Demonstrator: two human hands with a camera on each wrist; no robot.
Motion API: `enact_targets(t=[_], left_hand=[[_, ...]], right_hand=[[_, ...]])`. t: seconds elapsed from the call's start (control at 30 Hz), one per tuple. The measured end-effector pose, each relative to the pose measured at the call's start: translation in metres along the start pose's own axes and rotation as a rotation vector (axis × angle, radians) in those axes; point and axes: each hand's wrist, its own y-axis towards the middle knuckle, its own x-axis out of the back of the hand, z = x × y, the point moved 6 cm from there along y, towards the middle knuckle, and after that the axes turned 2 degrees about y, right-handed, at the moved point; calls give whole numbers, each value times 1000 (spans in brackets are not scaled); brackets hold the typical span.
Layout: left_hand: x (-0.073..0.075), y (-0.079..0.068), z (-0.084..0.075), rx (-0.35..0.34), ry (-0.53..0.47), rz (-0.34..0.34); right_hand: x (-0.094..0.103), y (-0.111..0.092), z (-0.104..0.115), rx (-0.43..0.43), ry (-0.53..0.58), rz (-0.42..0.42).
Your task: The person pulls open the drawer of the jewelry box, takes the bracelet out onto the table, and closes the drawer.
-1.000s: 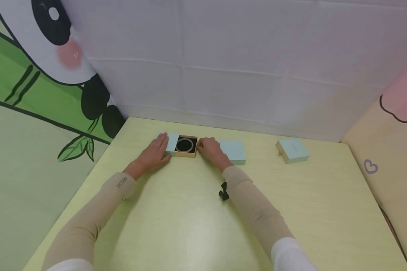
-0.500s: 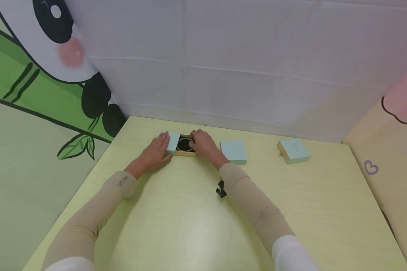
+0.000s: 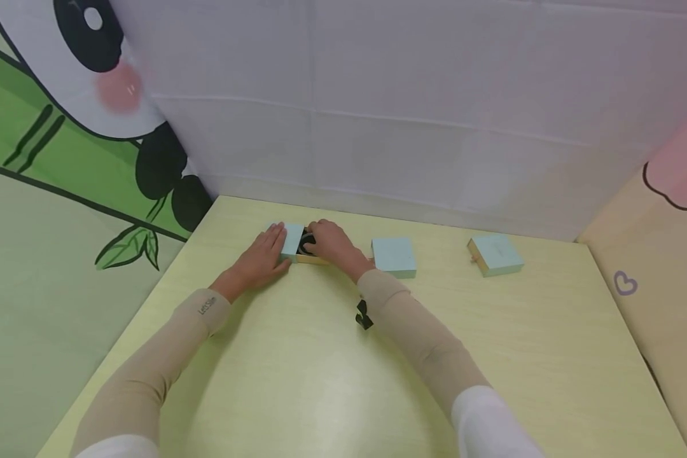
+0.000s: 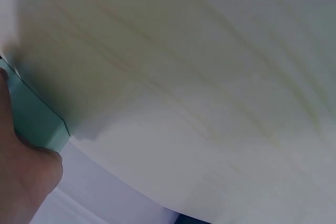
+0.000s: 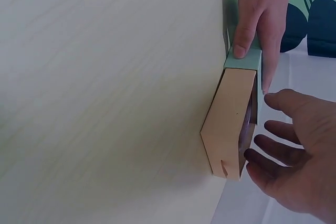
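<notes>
At the back left of the table, a pale blue sliding gift box has its tan drawer pulled out to the right. My left hand rests with straight fingers across the top of the box, its thumb along the front side. Above the drawer is my right hand, fingers slightly bent and spread at the opening. Part of a silvery bangle shows on the drawer's black lining beside the right fingertips; the hand covers the rest of it.
Two more pale blue boxes, both closed, stand to the right: one box near my right wrist, the other box farther along with a small pull tab. A white cloth backdrop hangs behind the table's back edge.
My right hand has moved from the drawer's right end to the left, over the drawer, and now covers much of the bangle. The left hand has stayed on the box.
</notes>
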Motion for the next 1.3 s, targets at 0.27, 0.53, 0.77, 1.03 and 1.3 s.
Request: enact_targets(t=[0.27, 0.53, 0.77, 1.03, 1.3], left_hand=[[3, 2, 0, -4, 3, 19], [1, 3, 2, -24, -16, -14], [1, 2, 2, -35, -14, -26], [-2, -3, 3, -37, -5, 0], [-3, -5, 3, -42, -17, -14]], right_hand=[[-5, 10, 6, -42, -84, 46], [-5, 16, 12, -100, -83, 150], [-6, 18, 11, -142, -61, 215], [-9, 15, 11, -178, -16, 227], [-11, 15, 18, -188, -51, 217]])
